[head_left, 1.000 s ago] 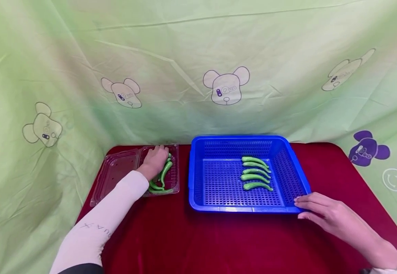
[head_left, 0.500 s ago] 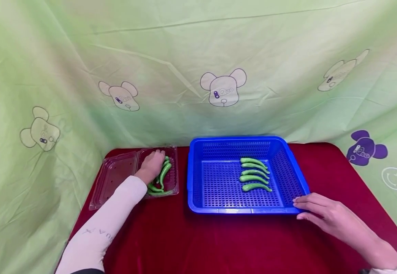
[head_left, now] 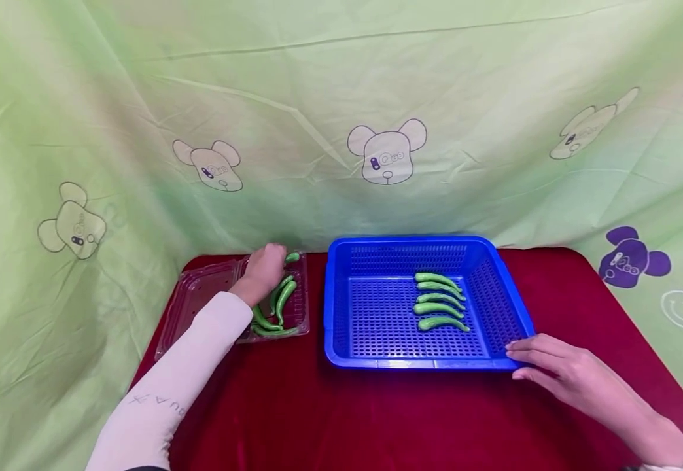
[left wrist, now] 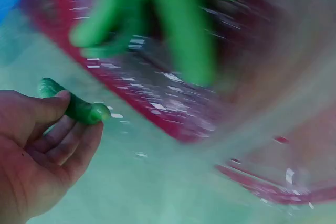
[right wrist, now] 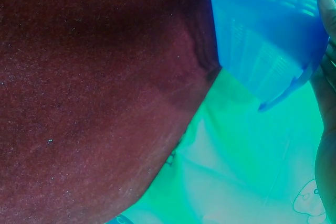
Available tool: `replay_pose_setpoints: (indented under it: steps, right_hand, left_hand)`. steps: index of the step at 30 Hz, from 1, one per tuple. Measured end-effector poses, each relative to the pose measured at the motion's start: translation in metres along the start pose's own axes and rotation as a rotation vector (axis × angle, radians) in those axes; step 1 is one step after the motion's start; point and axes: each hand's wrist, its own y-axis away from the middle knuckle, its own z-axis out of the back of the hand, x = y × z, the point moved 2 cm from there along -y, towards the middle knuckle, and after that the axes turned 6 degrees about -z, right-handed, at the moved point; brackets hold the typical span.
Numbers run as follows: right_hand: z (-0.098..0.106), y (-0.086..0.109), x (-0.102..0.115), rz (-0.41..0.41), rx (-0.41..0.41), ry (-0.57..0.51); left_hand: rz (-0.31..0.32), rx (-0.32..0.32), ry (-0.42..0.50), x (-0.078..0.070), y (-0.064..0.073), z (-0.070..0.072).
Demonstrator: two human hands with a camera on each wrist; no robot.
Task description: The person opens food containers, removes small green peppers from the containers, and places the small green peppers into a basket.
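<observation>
My left hand point(head_left: 265, 269) pinches one green chili pepper point(left wrist: 79, 106) between thumb and fingertips, above the far edge of a clear plastic box point(head_left: 302, 311). Several more green chili peppers point(head_left: 284, 302) lie loose in that box. At the right, the thumb and fingers of my right hand point(head_left: 565, 366) grip the near right corner of a blue perforated basket point(head_left: 409, 363). Inside the basket, several green chili peppers point(head_left: 440, 309) lie in a neat column, right of its middle. In the right wrist view only part of the right hand shows beside the basket's rim.
The box's clear lid point(head_left: 200, 301) lies folded open to the left. Everything stands on a dark red tablecloth point(head_left: 377, 418). Behind and to both sides hangs a pale green curtain point(head_left: 294, 196) with printed mouse heads, close to the table's far edge.
My left hand has moved from within the box toward its far edge, lifting one green chili pepper. My right hand stays on the basket corner.
</observation>
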Motion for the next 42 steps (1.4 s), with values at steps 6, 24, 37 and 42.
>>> replay_pose_setpoints:
  steps: [6, 24, 37, 42]
  right_hand:
    - [0.001, 0.001, -0.001, -0.005, 0.002, 0.004]
    - [-0.002, 0.005, -0.003, 0.009, -0.005, 0.000]
    - [-0.001, 0.003, -0.001, 0.004, -0.009, -0.004]
    - [0.000, 0.003, -0.001, 0.007, -0.011, 0.001]
  left_hand:
    - [0.051, -0.084, 0.135, -0.024, -0.014, 0.029]
    - [-0.175, -0.105, -0.011, -0.139, -0.059, 0.053]
    - [-0.352, 0.099, -0.101, -0.216, -0.084, 0.025]
    - [-0.414, 0.181, -0.173, -0.233, -0.084, 0.004]
